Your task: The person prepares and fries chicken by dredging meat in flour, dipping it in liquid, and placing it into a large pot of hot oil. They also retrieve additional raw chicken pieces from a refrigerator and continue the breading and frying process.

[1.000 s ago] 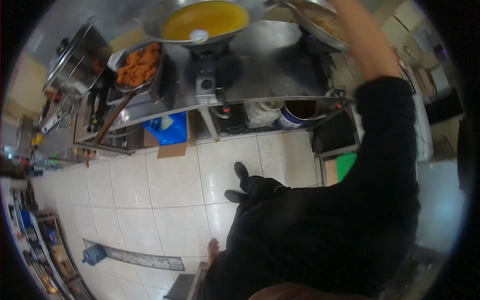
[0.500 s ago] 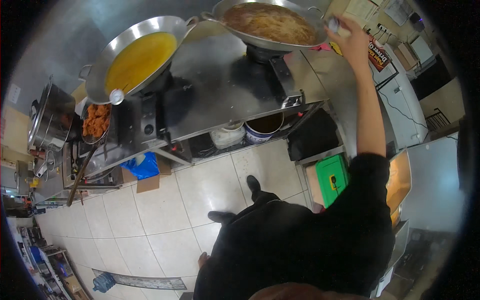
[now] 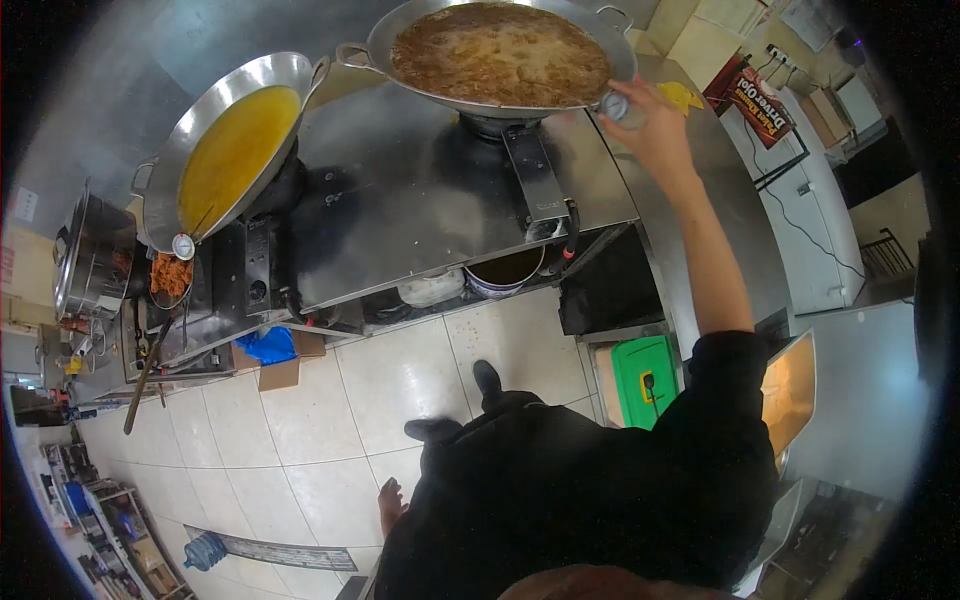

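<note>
1. Left hand [image 3: 392, 503], at 7 o'clock from the centre of the view: hanging low beside the black-clothed body, fingers slightly bent; too small to tell whether spread or pressed together.
2. Green box [image 3: 627, 360], at 4 o'clock: low down, near the dark sleeve, with a dark utensil on top.
3. Right hand [image 3: 656, 138], between 1 and 2 o'clock: arm extended, fingers pinching a small round dial [image 3: 614, 104].
4. The same dial, at 1 o'clock: grey-faced, just beside the wok's right rim; contact with the rim impossible to tell.
5. Steel table [image 3: 400, 220], at 11 o'clock: beneath both woks.
6. Large two-handled wok [image 3: 382, 38], at 12 o'clock: filled with frothy brown liquid.
7. Second wok [image 3: 172, 150], at 10 o'clock: yellow liquid inside, white-faced dial [image 3: 183, 247] at the near rim.
8. Orange-brown food pieces [image 3: 172, 275], at 9 o'clock: in a vessel with a long wooden handle [image 3: 150, 385].
9. Tall steel pot [image 3: 103, 260], also at 9 o'clock: farther left.
10. Blue bottle [image 3: 205, 551], between 7 and 8 o'clock: on the tiled floor [image 3: 310, 430].
</note>
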The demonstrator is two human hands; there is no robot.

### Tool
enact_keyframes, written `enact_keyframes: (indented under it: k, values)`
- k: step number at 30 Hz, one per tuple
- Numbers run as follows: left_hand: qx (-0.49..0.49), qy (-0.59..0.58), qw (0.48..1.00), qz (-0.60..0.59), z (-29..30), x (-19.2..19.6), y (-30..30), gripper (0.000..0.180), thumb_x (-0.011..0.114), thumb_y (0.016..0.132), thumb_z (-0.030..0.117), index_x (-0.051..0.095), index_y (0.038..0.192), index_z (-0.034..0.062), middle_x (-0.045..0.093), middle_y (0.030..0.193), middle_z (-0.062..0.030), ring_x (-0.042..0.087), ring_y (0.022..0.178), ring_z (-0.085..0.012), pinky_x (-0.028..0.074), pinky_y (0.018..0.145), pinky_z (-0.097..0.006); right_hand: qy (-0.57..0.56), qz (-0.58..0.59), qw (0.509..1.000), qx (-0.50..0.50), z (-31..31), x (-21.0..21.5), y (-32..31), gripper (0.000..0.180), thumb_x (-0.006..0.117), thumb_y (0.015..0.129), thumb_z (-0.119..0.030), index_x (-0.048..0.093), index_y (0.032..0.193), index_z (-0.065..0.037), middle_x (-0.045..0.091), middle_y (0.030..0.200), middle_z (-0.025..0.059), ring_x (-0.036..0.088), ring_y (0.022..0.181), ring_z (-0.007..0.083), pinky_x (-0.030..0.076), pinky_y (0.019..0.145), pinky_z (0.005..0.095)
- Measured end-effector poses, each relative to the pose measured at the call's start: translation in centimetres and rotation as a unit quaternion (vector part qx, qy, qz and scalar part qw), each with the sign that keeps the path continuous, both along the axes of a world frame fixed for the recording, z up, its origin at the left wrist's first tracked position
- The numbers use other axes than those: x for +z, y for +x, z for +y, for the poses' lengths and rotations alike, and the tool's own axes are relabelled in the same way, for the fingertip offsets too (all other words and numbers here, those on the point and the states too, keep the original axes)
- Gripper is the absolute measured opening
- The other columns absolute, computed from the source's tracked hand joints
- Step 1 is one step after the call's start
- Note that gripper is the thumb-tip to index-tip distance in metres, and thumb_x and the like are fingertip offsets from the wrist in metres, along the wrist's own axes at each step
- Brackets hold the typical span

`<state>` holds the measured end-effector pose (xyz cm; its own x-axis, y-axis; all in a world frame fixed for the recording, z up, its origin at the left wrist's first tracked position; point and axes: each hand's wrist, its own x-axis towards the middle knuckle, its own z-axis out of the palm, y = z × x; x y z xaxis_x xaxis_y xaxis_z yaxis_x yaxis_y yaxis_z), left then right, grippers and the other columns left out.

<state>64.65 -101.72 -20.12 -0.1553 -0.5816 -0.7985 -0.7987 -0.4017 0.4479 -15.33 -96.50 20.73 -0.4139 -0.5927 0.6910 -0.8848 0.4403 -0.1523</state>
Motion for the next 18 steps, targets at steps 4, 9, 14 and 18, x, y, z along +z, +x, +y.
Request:
enact_keyframes:
  k: [4,9,14,18]
  values:
    - [-0.12,-0.014,0.993,-0.011,2.2,-6.3,5.1,0.056,0.052,0.1,0.04,0.05,0.141,0.0025,0.061,0.129,-0.0188,0.062,0.112,-0.031,0.052,0.09,-0.044,0.006,-0.033,0.998,0.055,-2.1,-0.6,0.1,0.052,0.086,0.071,-0.018,0.07,0.12,-0.009,0.071,0.109,0.013,0.068,0.103,0.0287,0.053,0.093,0.0379]
    - [-0.24,-0.066,0.966,-0.065,3.3,-6.8,4.5,0.052,0.056,0.098,0.036,0.054,0.128,-0.0067,0.064,0.121,-0.0245,0.063,0.113,-0.0351,0.054,0.088,-0.044,-0.032,-0.004,0.999,0.023,-1.4,-0.2,0.8,0.05,0.085,0.071,-0.017,0.07,0.119,-0.009,0.07,0.11,0.012,0.068,0.102,0.0286,0.053,0.093,0.0372]
    - [-0.265,-0.268,0.926,-0.008,4.5,-6.4,3.8,0.039,0.063,0.092,0.03,0.059,0.112,-0.0038,0.066,0.109,-0.0255,0.064,0.101,-0.0421,0.053,0.085,-0.049,-0.043,-0.018,0.994,0.097,-2.8,0.3,2.1,0.051,0.085,0.071,-0.018,0.069,0.119,-0.01,0.069,0.111,0.0123,0.068,0.101,0.0285,0.054,0.09,0.0384]
    - [-0.292,-0.249,0.923,0.005,3.8,-8.0,4.3,0.04,0.065,0.092,0.027,0.058,0.118,-0.003,0.067,0.111,-0.0232,0.067,0.098,-0.0383,0.054,0.083,-0.047,0.004,-0.041,0.987,0.154,-7.1,-1.5,1.9,0.05,0.084,0.073,-0.019,0.069,0.12,-0.012,0.068,0.11,0.0132,0.067,0.1,0.0316,0.054,0.089,0.0393]
